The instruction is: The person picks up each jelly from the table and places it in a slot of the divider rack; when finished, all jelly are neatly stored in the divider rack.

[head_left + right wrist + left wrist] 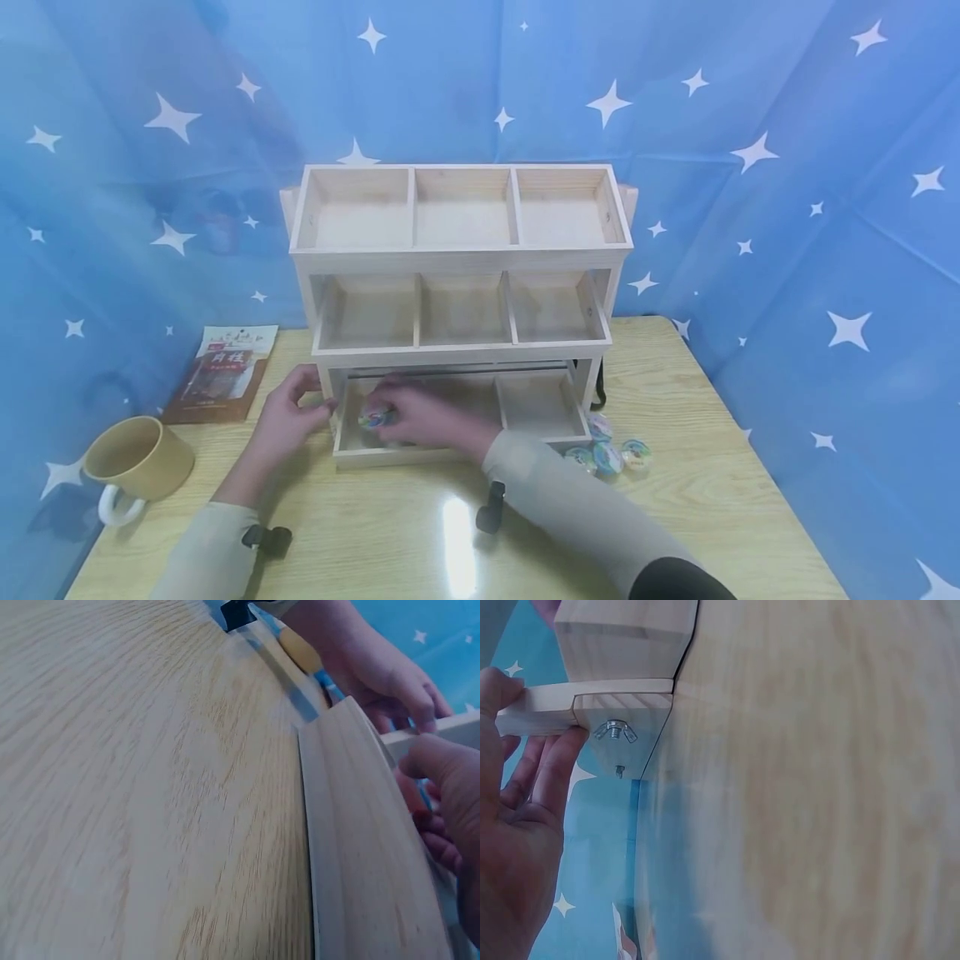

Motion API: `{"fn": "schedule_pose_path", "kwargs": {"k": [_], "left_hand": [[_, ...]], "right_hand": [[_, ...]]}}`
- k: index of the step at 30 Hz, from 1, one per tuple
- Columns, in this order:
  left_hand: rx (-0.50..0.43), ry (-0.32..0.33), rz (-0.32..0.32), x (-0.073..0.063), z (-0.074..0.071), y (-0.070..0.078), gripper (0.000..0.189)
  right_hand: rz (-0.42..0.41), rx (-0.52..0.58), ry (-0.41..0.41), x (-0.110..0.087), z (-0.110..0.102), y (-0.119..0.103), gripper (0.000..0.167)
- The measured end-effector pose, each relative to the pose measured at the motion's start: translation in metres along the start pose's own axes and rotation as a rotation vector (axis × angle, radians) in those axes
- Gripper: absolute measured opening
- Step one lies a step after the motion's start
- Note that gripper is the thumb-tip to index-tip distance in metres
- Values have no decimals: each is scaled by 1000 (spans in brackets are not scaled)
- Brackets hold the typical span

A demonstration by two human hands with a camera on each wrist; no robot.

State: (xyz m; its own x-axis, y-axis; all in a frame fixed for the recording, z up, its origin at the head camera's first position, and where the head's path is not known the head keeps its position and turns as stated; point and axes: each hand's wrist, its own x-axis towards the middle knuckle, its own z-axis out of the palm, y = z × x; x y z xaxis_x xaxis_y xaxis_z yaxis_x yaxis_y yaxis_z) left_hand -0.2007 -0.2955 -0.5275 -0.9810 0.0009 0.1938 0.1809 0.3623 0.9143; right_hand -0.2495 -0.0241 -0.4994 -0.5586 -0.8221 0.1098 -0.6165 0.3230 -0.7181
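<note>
A three-tier wooden rack (461, 260) stands on the table, each tier split into three compartments. My left hand (288, 412) is at its lower left side; in the left wrist view, the thumb and fingers of the left hand (529, 795) pinch a wooden upright (544, 701) beside a wing nut (616, 730). Inside the bottom tier's left compartment, my right hand (427, 417) holds a small round item with a colourful top (375, 416). That item is hidden in the right wrist view, where the right hand (454, 795) reaches over the tier's front board (367, 840).
Several similar small round items (607, 457) lie by the rack's lower right corner. At the left stand a yellow mug (142, 462) with a white handle and a brown-and-white packet (223, 375). Blue star-patterned cloth (750, 208) hangs behind and at the sides.
</note>
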Motion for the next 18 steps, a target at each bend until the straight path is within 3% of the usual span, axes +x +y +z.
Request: {"fn": "schedule_pose_path", "kwargs": {"k": [9, 18], "left_hand": [[2, -15, -7, 1, -1, -3, 43], [20, -18, -1, 1, -2, 1, 46]], "right_hand": [[39, 15, -43, 14, 10, -1, 40], [20, -78, -44, 21, 17, 3, 33]]}}
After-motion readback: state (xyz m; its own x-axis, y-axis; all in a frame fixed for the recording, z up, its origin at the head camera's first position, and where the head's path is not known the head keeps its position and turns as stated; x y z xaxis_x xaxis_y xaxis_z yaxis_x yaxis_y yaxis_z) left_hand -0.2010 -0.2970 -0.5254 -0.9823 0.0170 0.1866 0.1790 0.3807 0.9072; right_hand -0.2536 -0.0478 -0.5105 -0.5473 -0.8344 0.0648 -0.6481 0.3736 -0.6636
